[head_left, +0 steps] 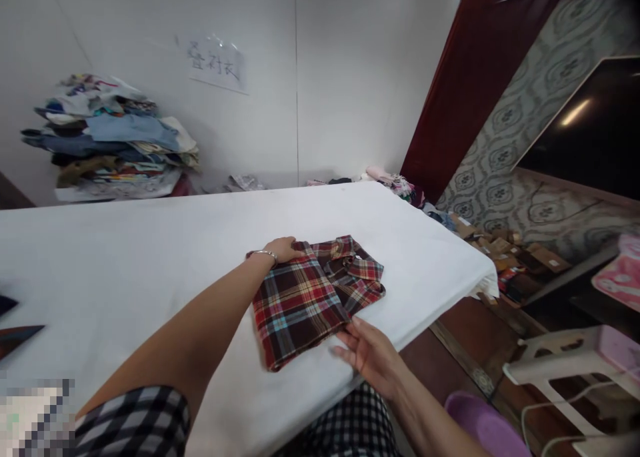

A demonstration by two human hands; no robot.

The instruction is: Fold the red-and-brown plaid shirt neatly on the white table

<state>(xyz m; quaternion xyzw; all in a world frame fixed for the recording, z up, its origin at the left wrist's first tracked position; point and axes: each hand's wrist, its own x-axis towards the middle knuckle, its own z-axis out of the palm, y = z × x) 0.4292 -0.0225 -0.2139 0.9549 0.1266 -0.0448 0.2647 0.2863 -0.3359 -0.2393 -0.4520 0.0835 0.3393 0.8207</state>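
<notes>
A plaid shirt [303, 293] in red, dark brown, yellow and pale blue lies folded on the white-covered table [200, 243]. Its collar points right, and the lower part is doubled over towards it. My left hand [283, 249], with a silver bracelet at the wrist, grips the far corner of the folded edge; its fingertips are partly hidden against the cloth. At the near corner of that edge, my right hand [367, 350] pinches the fabric between thumb and forefinger, the other fingers loosely spread below.
A tall clothes pile [120, 140] stands behind the table at the left. More cloth [390, 180] lies past the far right corner. A white stool [560, 357], a purple basin [485, 423] and several cardboard pieces [500, 247] are on the right. Dark fabric [17, 337] shows at the left edge.
</notes>
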